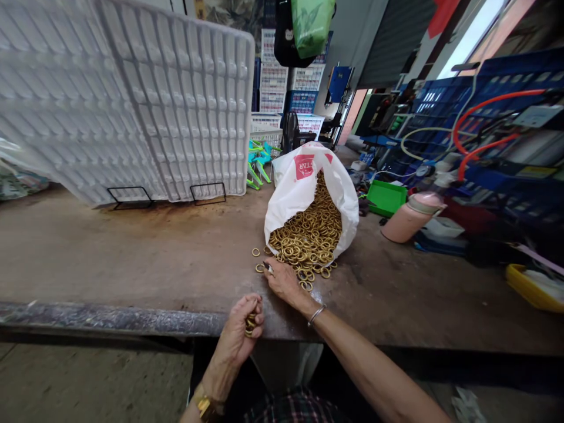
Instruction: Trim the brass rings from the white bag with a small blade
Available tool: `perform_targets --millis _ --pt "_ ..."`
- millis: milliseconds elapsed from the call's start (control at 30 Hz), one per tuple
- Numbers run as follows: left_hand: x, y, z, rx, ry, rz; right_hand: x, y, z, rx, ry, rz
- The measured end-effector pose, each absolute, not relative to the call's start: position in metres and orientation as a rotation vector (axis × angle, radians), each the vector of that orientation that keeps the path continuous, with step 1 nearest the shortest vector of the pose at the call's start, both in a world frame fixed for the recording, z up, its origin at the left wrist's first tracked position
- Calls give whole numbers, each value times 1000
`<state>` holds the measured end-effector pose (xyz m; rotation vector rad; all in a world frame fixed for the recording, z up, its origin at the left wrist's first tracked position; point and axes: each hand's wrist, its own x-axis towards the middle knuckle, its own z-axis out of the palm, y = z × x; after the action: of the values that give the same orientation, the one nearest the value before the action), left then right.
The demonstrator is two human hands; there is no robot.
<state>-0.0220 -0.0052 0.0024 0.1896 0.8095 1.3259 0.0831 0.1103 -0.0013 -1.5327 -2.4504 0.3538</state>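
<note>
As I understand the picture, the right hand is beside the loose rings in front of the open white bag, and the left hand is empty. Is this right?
Not quite: the left hand is not empty; the head view shows it curled around several gold-coloured rings. The right hand is indeed beside the loose rings in front of the open white bag.

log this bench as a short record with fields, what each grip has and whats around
left grip: closed around several gold-coloured rings
right grip: at the loose rings before the white bag; whether it holds one is unclear
bag mouth: toward the person, rings spilling onto the brown workbench
left side: upright ribbed plastic panels
right side: pink bottle, green tray
</note>
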Motion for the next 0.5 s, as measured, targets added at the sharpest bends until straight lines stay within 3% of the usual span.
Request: perform_targets --millis 500 --pt "-20 -4 5 343 1035 1368 79 102 -1 -1617 -2574 245"
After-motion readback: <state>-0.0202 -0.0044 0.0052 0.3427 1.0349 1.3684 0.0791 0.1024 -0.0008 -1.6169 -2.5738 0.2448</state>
